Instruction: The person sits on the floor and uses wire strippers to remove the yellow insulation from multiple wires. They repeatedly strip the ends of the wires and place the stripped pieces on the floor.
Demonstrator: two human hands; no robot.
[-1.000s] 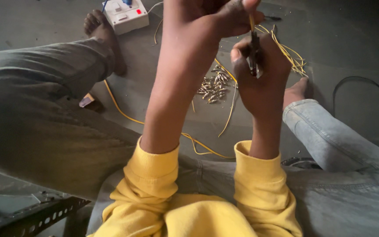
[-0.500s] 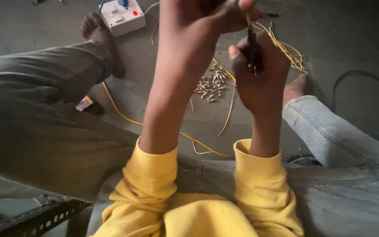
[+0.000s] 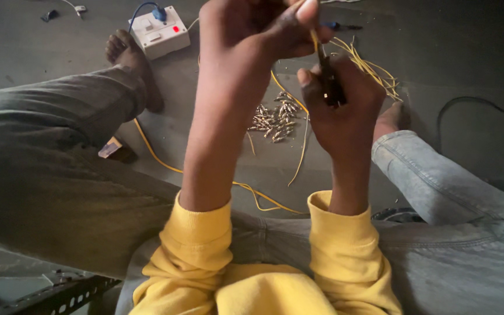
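A person seated on the floor works a thin yellow wire with both hands held up near the top of the frame.

At the upper left of the frame a white socket box (image 3: 160, 34) with a red light sits on the grey floor (image 3: 42, 46), just beside a bare foot (image 3: 128, 58). Toward the top centre, the left hand (image 3: 258, 29) has its thumb and fingertips pinched together on the yellow wire (image 3: 315, 42). Below and between the hands, a small heap of metal terminals (image 3: 274, 118) lies on the floor, with a longer yellow cable (image 3: 205, 175) curving past it. Right of centre, the right hand (image 3: 345, 111) is clamped around a dark hand tool (image 3: 331, 87), whose tip meets the wire. A bundle of yellow wire strands (image 3: 374, 70) fans out behind that hand, toward the upper right.
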